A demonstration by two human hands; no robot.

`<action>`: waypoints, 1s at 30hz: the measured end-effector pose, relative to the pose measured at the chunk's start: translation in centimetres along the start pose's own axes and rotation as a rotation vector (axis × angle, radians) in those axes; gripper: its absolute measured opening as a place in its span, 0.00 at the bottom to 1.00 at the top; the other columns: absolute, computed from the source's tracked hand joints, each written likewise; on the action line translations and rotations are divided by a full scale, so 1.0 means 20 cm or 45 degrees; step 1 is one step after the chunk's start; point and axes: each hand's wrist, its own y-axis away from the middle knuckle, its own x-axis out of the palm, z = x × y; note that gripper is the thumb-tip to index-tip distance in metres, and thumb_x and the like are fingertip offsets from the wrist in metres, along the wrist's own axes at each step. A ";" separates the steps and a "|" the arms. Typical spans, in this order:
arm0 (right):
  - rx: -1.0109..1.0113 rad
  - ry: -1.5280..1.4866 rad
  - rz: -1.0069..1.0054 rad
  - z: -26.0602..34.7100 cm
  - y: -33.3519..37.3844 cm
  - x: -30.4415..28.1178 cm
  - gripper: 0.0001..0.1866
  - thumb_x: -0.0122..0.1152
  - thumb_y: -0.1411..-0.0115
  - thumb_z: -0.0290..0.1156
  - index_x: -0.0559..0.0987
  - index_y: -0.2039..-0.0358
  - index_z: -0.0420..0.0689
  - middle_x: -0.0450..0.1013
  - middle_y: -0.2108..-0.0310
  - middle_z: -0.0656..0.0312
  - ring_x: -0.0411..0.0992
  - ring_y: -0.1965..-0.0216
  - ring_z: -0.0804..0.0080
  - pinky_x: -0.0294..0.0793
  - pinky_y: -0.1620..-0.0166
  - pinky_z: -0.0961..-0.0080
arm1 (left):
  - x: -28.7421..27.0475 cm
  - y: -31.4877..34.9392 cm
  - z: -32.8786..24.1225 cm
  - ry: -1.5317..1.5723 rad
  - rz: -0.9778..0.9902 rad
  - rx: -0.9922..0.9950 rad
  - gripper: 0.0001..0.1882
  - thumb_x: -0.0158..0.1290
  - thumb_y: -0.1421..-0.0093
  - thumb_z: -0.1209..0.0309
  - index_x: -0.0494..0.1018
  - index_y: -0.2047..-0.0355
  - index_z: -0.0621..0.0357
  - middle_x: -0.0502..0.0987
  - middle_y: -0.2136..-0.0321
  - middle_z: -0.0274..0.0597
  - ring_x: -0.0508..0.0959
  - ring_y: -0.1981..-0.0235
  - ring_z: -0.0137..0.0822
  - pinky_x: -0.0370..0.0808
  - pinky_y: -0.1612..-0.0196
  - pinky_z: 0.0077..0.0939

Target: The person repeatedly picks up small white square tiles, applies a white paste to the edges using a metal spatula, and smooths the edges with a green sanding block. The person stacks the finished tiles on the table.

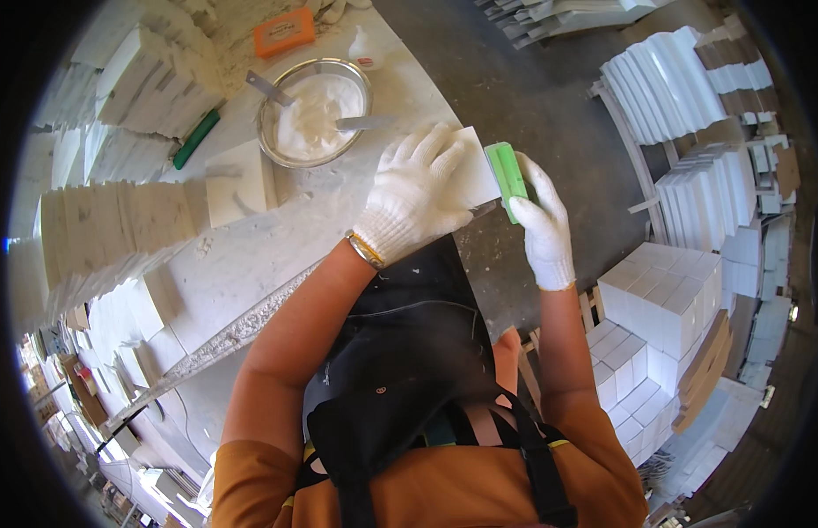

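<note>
A white tile (476, 176) lies at the table's right edge, its right end reaching past the edge. My left hand (419, 179), in a white knitted glove, lies flat on the tile with its fingers stretched out, covering much of it. In my right hand (546, 216), also gloved, is a green sanding block (507, 180), gripped between thumb and fingers. The block stands upright against the tile's right edge. Its working face is turned toward the tile and cannot be seen.
Beyond my left hand stands a metal bowl (363, 84) of white paste with two putty knives. Near it are an orange box (284, 33), a white bottle (365, 48) and a cream block (237, 183). Tile stacks (119, 216) line the left; white boxes (660, 286) stand right.
</note>
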 end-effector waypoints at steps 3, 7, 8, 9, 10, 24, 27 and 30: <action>0.010 0.032 -0.027 -0.04 -0.02 0.02 0.34 0.63 0.41 0.35 0.69 0.37 0.35 0.69 0.39 0.57 0.66 0.39 0.70 0.63 0.37 0.73 | -0.01 0.00 -0.01 0.020 -0.012 0.022 0.44 0.68 0.60 0.56 0.68 0.41 0.56 0.64 0.37 0.52 0.63 0.35 0.54 0.62 0.36 0.52; 0.124 -0.095 -0.027 -0.09 -0.06 -0.02 0.34 0.62 0.42 0.33 0.68 0.36 0.35 0.68 0.38 0.56 0.66 0.39 0.70 0.64 0.37 0.73 | -0.01 0.00 -0.01 0.024 -0.003 0.017 0.45 0.68 0.60 0.56 0.68 0.41 0.55 0.64 0.37 0.51 0.63 0.35 0.54 0.62 0.37 0.52; 0.141 -0.144 -0.029 -0.05 -0.04 -0.03 0.34 0.62 0.42 0.33 0.68 0.36 0.35 0.68 0.39 0.56 0.66 0.39 0.70 0.63 0.37 0.73 | 0.00 0.00 0.00 0.022 -0.003 0.014 0.45 0.68 0.60 0.56 0.68 0.41 0.55 0.64 0.37 0.51 0.63 0.35 0.54 0.62 0.37 0.52; 0.158 -0.193 -0.032 -0.01 -0.01 -0.03 0.35 0.62 0.42 0.33 0.67 0.36 0.35 0.68 0.39 0.56 0.66 0.39 0.70 0.63 0.37 0.73 | 0.00 0.00 0.00 0.024 0.001 0.003 0.44 0.68 0.60 0.56 0.69 0.41 0.55 0.64 0.37 0.51 0.63 0.35 0.54 0.62 0.37 0.52; 0.098 -0.127 -0.061 0.05 0.03 0.01 0.35 0.62 0.43 0.33 0.67 0.35 0.35 0.68 0.38 0.55 0.66 0.38 0.69 0.63 0.36 0.72 | 0.00 0.00 0.00 0.030 0.009 -0.002 0.44 0.68 0.60 0.56 0.69 0.41 0.55 0.65 0.37 0.51 0.63 0.35 0.54 0.62 0.37 0.52; -0.033 0.016 -0.073 -0.01 0.04 0.05 0.34 0.63 0.41 0.37 0.68 0.36 0.36 0.69 0.39 0.58 0.66 0.39 0.71 0.65 0.39 0.74 | 0.00 0.00 -0.01 0.000 0.010 0.002 0.46 0.68 0.60 0.55 0.67 0.39 0.55 0.64 0.37 0.51 0.63 0.35 0.54 0.62 0.36 0.52; 0.134 -0.040 -0.034 -0.12 -0.02 -0.01 0.34 0.62 0.41 0.36 0.68 0.36 0.37 0.69 0.40 0.59 0.67 0.41 0.72 0.66 0.41 0.75 | 0.00 0.00 -0.01 -0.004 0.014 0.006 0.46 0.68 0.60 0.55 0.67 0.39 0.54 0.64 0.37 0.51 0.63 0.35 0.54 0.62 0.36 0.52; 0.133 -0.126 -0.050 -0.05 0.00 -0.01 0.33 0.61 0.41 0.35 0.69 0.36 0.37 0.70 0.41 0.60 0.68 0.44 0.74 0.69 0.45 0.77 | 0.00 0.01 0.00 0.001 0.007 0.001 0.46 0.67 0.60 0.56 0.67 0.39 0.54 0.65 0.37 0.51 0.63 0.35 0.54 0.62 0.37 0.51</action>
